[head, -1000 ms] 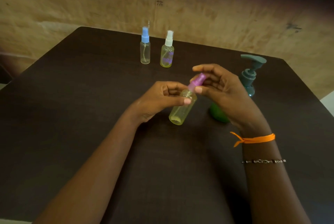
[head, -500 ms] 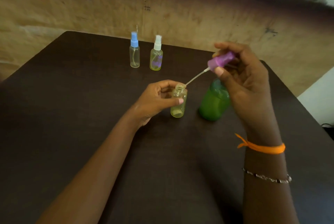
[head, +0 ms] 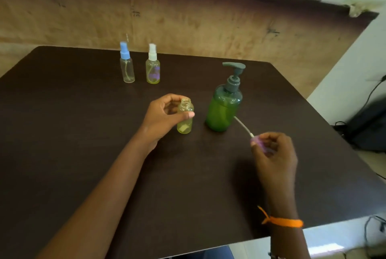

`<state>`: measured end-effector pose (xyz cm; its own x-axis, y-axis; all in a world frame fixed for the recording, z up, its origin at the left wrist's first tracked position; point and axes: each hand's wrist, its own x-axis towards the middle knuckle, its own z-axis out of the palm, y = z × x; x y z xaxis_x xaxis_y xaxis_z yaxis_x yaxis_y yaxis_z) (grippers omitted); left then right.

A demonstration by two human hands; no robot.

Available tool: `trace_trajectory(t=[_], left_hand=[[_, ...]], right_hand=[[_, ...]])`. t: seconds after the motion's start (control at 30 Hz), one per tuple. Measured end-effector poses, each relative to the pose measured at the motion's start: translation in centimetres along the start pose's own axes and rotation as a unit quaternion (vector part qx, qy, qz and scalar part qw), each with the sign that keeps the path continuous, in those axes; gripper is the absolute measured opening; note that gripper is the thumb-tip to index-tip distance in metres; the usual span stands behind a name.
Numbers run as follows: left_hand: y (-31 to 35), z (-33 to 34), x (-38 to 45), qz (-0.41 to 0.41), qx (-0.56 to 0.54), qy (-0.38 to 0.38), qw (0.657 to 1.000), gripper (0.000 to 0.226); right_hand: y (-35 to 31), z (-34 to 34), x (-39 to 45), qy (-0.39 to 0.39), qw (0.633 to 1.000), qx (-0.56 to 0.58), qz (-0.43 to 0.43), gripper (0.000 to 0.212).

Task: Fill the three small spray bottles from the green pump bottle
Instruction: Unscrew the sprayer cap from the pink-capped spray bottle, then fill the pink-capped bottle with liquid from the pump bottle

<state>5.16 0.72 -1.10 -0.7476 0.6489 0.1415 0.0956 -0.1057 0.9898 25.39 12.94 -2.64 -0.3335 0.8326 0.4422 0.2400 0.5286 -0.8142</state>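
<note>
While gripped upright on the dark table (head: 73, 133) by the left hand (head: 161, 117), thumb and fingers curled round its body: open yellow spray bottle (head: 185, 117), uncapped, little liquid at bottom. Pinched in right hand (head: 273, 152) fingers: purple spray cap (head: 262, 143), dip tube (head: 242, 125) angled toward green pump bottle (head: 224, 108), partly filled. Behind: blue-capped spray bottle (head: 126, 64), nearly empty; white-capped spray bottle (head: 153, 65), purple print unreadable.

On the dark table (head: 83, 133), the left hand (head: 160, 118) grips an uncapped yellow spray bottle (head: 185, 119) standing upright. The right hand (head: 273, 152) holds its purple sprayer top (head: 262, 143), tube pointing toward the green pump bottle (head: 224, 108). Two capped spray bottles (head: 127, 64) stand farther back.
</note>
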Motion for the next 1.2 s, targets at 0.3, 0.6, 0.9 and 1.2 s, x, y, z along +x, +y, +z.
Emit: trace_trajectory(t=[0.3,0.6,0.9,1.2], left_hand=[[-0.1,0.1,0.0,0.004,0.011,-0.002,1.0,0.032],[-0.1,0.0,0.0,0.003,0.013,-0.007,1.0,0.032],[-0.2,0.1,0.1,0.008,0.014,-0.002,1.0,0.032],[0.2,0.0,0.1,0.019,-0.012,0.005,1.0,0.031]], right_hand=[[0.6,2.3,-0.2,-0.07,0.992,-0.107,0.023,0.03],[0.8,2.1,-0.7,-0.075,0.993,-0.094,0.007,0.038],[-1.6,2.0,2.3,-0.086,0.995,0.034,0.039,0.033],[-3.7,5.6,6.5,-0.221,0.973,0.056,0.035,0.071]])
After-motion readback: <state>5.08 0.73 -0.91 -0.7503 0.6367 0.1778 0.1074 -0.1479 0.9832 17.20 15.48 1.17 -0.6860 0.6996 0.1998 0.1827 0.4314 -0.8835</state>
